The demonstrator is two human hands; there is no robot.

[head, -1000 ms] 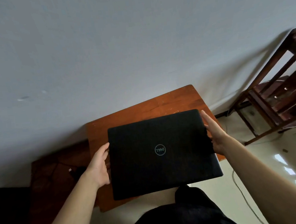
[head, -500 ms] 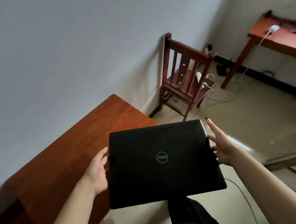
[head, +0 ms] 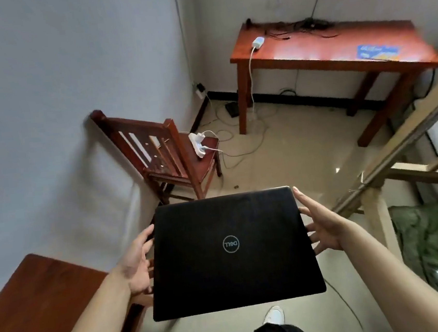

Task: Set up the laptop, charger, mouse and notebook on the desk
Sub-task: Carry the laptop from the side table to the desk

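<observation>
From the head camera, a closed black laptop is held flat in the air above the floor, lid up. The left hand grips its left edge and the right hand presses its right edge, fingers spread. A wooden table sits at lower left, a chair beyond, and a desk with a white charger stands well apart by the far wall

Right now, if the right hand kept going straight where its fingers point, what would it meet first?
Probably nothing close: the right hand points past the laptop over bare floor, toward the far desk. Depth is unclear.
</observation>
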